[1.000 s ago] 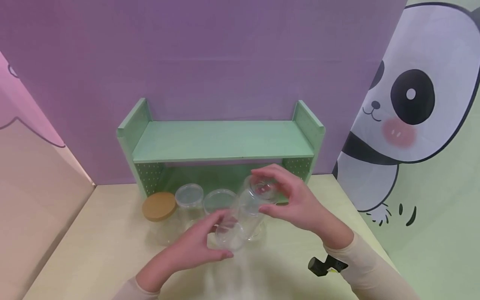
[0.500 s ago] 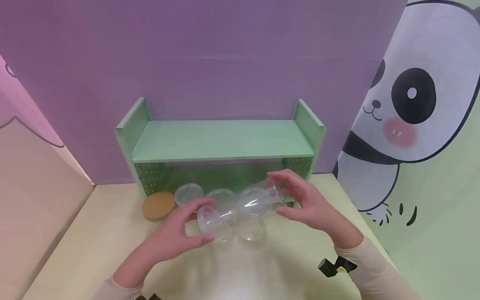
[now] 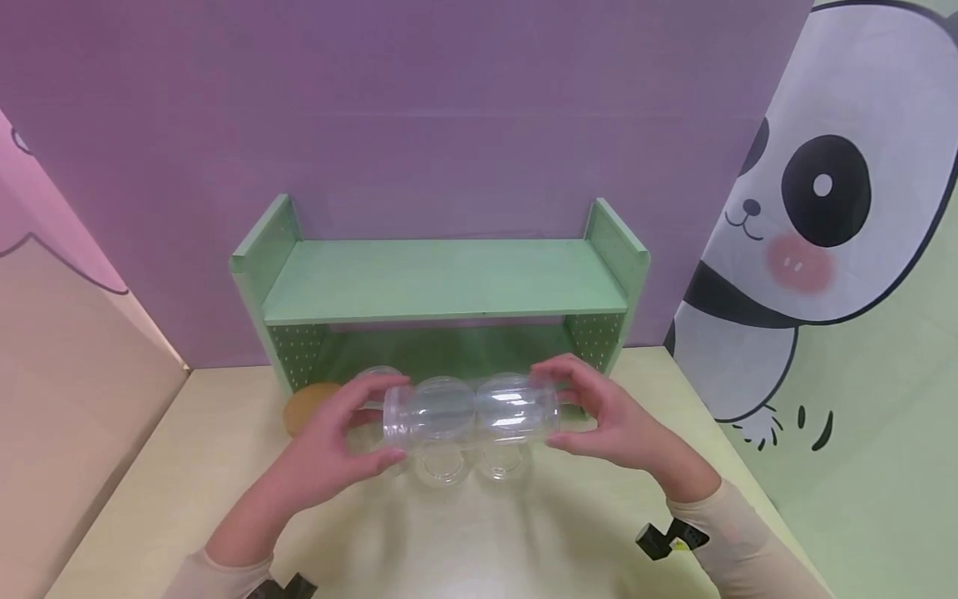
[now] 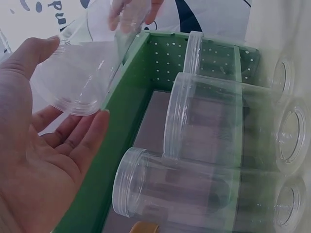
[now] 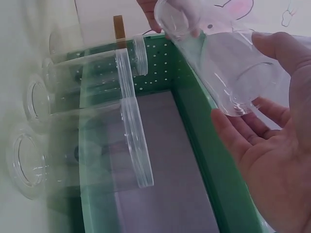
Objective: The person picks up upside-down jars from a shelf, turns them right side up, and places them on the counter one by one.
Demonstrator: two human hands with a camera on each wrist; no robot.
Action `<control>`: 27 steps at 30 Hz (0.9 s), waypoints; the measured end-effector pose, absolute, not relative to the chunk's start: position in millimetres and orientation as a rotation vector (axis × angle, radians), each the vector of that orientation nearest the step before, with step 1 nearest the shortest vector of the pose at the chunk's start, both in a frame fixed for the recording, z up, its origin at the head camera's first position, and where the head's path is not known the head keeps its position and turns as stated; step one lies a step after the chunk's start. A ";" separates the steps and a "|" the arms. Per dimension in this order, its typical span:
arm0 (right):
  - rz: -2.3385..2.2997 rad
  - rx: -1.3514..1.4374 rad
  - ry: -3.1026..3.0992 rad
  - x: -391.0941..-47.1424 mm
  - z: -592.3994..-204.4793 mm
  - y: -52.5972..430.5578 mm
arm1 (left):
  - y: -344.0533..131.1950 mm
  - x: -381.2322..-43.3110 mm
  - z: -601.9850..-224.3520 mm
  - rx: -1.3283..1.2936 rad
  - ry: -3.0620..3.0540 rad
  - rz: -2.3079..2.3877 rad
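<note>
A clear plastic jar (image 3: 479,420) lies level in the air between both hands, above the table and in front of the shelf. My left hand (image 3: 333,449) holds its ridged lid end at the left, thumb on the near side and fingers behind. At the other end, my right hand (image 3: 609,416) grips the smooth base between thumb and fingers. The left wrist view shows the lidded end of the jar (image 4: 73,77) within the left thumb and fingers. In the right wrist view the round base of the jar (image 5: 257,80) sits against the right fingertips.
Several clear lidded jars (image 4: 214,121) stand upright in a row before the green shelf (image 3: 441,279), partly behind the held jar. A cork-coloured lid (image 3: 303,408) tops the leftmost one. The pale tabletop (image 3: 479,532) extends toward me, and a purple wall (image 3: 464,116) rises behind.
The held jar has turned from tilted, base up at the right, to level. My left hand has moved left and up with the lid end; my right hand has shifted slightly right.
</note>
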State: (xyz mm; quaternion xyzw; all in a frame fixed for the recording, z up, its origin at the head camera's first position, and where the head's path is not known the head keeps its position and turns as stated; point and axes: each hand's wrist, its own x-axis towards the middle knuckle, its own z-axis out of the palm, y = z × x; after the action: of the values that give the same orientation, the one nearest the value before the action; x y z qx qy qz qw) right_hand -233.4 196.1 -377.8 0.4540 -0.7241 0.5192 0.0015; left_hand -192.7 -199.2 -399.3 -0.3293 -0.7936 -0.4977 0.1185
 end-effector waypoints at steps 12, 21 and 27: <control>1.523 1.430 -2.541 -223.4 -391.8 182.6 | -196.2 -192.6 -379.4 -1.081 -2.162 -1.560; 1.558 1.374 -2.544 -217.5 -404.8 163.7 | -178.8 -194.8 -360.7 -1.108 -2.184 -1.517; 1.656 1.366 -2.501 -213.2 -411.1 152.3 | -164.1 -198.6 -350.1 -1.198 -2.200 -1.498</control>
State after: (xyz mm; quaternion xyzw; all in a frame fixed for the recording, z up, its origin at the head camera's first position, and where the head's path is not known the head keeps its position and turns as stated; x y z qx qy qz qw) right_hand -213.2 152.3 -411.1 0.4131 -0.7566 0.5009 -0.0772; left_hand -198.6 -164.1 -350.1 -0.4081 -0.7490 -0.5100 0.1114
